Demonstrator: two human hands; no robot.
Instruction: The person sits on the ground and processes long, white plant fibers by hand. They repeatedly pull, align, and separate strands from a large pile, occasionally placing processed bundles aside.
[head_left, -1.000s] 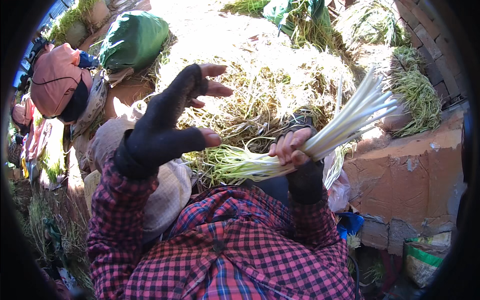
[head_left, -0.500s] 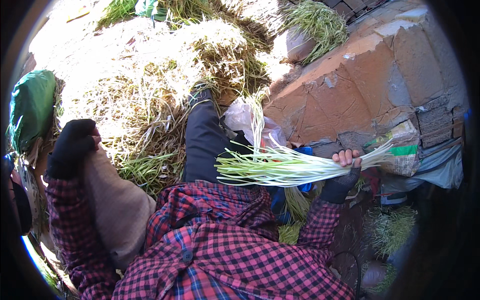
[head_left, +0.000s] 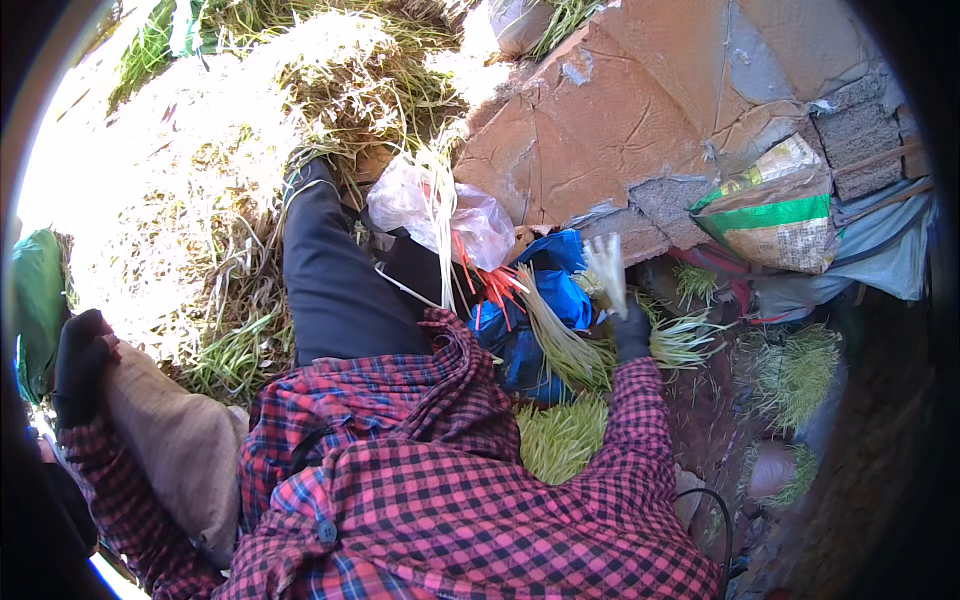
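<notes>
My left hand [head_left: 85, 365], in a black fingerless glove, has loosely curled fingers at the far left, beside a beige cloth [head_left: 175, 440] over my leg, with nothing visible in them. My right hand [head_left: 630, 330] is at right centre, low among bundles of pale green stems [head_left: 565, 340], closed on a bunch of white stems [head_left: 606, 262] that points away from me; its fingers are partly hidden. A blue plastic bag [head_left: 550, 255], red strips [head_left: 495, 285] and a pink translucent bag [head_left: 405, 200] lie just left of it.
My dark-trousered leg [head_left: 335, 280] stretches forward beside heaped dry straw [head_left: 220, 240]. A green sack [head_left: 40, 300] is at the left edge. A slanted reddish masonry ledge [head_left: 640, 110] crosses the back right, with a green-striped sack [head_left: 770, 210] below it. Greens [head_left: 795, 380] lie at the right.
My right hand has swung down to the right, turning the stem bunch from crosswise to pointing away. My left hand has lowered and curled its fingers. The view has turned rightward.
</notes>
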